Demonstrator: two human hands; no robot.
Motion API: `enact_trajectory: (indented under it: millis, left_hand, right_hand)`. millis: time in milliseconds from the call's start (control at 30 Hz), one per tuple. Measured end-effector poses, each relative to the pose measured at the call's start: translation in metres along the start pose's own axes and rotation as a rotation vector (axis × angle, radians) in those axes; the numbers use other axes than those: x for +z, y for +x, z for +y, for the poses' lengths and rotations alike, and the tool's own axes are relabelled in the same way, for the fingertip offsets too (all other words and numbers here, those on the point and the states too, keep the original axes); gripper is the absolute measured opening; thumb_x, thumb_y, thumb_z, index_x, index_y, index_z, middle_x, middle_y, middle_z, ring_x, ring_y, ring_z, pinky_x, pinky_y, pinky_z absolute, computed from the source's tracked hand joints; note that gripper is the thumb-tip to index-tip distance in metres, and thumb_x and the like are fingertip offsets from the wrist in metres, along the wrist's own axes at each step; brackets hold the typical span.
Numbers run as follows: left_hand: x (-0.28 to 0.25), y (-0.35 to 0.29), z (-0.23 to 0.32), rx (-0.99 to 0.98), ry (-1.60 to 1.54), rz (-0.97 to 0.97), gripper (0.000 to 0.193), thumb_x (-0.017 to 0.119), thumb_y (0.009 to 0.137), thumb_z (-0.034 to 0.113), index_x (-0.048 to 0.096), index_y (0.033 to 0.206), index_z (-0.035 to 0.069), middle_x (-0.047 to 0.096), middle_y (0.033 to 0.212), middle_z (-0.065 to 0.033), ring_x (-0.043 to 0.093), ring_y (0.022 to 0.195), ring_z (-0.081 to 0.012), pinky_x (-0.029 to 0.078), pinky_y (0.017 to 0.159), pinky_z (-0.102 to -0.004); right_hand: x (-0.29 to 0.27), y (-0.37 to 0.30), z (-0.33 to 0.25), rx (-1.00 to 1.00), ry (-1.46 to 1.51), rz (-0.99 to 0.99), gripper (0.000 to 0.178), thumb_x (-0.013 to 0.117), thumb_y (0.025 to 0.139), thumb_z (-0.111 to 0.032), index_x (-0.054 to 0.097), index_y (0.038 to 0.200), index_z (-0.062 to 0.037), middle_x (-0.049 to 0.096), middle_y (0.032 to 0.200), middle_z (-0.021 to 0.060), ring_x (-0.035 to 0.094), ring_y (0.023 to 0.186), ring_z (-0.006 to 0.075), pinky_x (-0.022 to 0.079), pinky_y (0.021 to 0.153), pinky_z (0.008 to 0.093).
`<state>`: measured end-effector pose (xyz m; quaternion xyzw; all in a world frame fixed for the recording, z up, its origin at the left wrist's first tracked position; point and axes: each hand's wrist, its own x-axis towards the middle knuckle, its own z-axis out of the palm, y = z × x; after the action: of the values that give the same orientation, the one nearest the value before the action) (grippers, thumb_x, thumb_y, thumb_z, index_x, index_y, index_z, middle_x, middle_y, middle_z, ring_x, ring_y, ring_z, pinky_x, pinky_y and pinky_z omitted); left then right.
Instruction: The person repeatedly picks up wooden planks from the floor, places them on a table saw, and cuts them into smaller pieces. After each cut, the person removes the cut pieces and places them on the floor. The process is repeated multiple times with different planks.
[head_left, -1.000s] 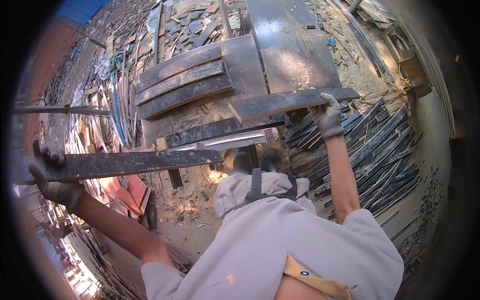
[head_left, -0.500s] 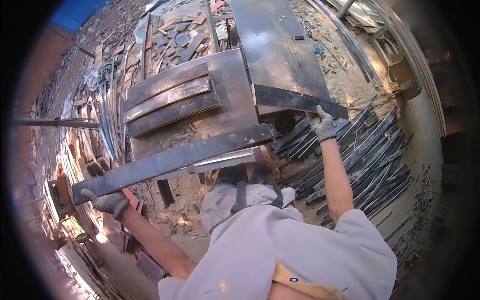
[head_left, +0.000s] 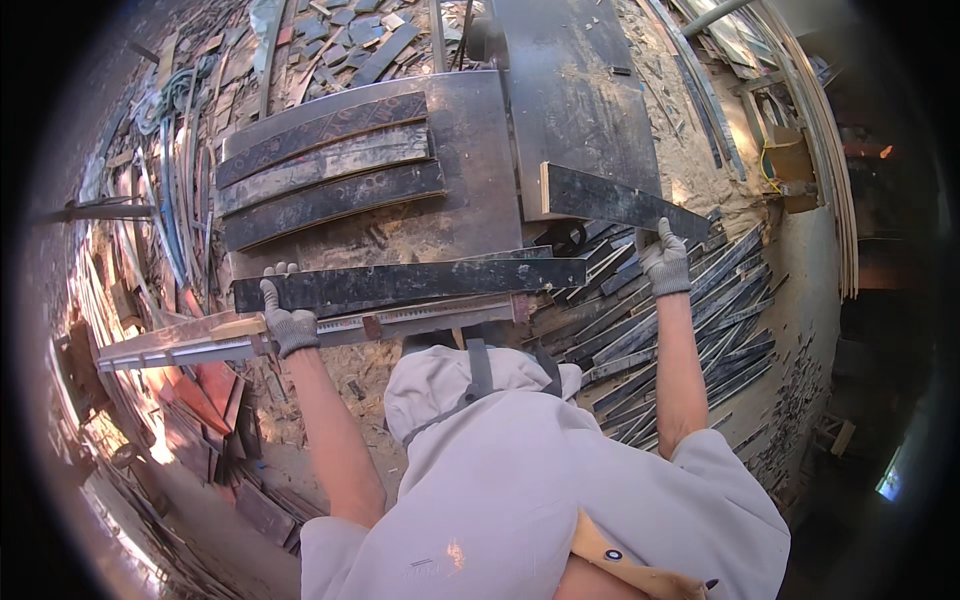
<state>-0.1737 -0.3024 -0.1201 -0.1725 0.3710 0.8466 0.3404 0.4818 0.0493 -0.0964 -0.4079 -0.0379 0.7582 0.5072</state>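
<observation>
Metal table point(head_left: 478, 165), black boards point(head_left: 420, 286) in left fingers point(head_left: 281, 268) and right fingers point(head_left: 665, 234)

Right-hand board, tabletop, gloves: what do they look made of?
Board in the right hand: likely plywood with a dark, scuffed coating; its end shows pale wood.
Tabletop: probably sheet metal, from its dull grey sheen, though a coated panel is possible.
Gloves: apparently grey knitted fabric, judging by the soft, close-fitting cuffs.

Over the feed I see a shiny-topped worktable point(head_left: 475, 150) on sawdust-strewn ground point(head_left: 668, 105), a smoother grey floor point(head_left: 803, 300) at right, sunlight in patches, and deep shadow along the far right.
</observation>
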Motion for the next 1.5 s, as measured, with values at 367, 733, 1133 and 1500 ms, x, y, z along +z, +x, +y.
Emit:
enact_trajectory:
  millis: [367,733,1133,1500]
  left_hand:
    - [-0.017,-0.003,0.018,0.153,0.381,0.603,0.027,0.069,0.108,0.017,0.069,0.132,0.006,0.075,0.127,-0.0097,0.073,0.111,-0.0307,0.061,0.102,-0.0559]
    - [0.038,-0.114,-0.063,0.450,1.853,0.701,0.106,0.089,0.085,0.043,0.033,0.164,0.001,0.047,0.161,-0.0271,0.048,0.148,-0.0407,0.044,0.120,-0.0478]
    - [0.087,-0.104,-0.153,0.317,2.205,-0.962,0.056,0.073,0.095,0.055,0.070,0.139,0.020,0.072,0.131,-0.0104,0.062,0.129,-0.0328,0.042,0.115,-0.0473]
    - [0.075,-0.067,-0.133,0.416,2.322,-1.036,0.057,0.074,0.093,0.059,0.072,0.129,0.015,0.072,0.120,-0.0116,0.066,0.115,-0.0354,0.051,0.101,-0.0485]
  right_hand:
    - [0.001,0.014,0.068,0.315,-1.258,0.266,0.071,0.069,0.102,-0.062,0.059,0.145,-0.0061,0.070,0.129,0.0138,0.069,0.114,0.0311,0.061,0.093,0.0475]
    - [-0.064,0.013,0.003,-0.017,-0.908,0.191,0.027,0.072,0.108,-0.030,0.070,0.124,-0.0091,0.075,0.113,0.0029,0.072,0.097,0.0154,0.061,0.082,0.0355]
    - [-0.080,-0.011,-0.012,-0.024,-1.457,0.144,0.036,0.071,0.108,-0.039,0.065,0.126,-0.0076,0.071,0.106,0.0045,0.069,0.088,0.0157,0.061,0.068,0.0343]
    - [0.072,-0.048,0.107,-0.477,-2.829,-0.908,0.112,0.089,0.077,-0.041,0.034,0.163,0.0054,0.051,0.157,0.0250,0.047,0.150,0.0401,0.028,0.131,0.0506]
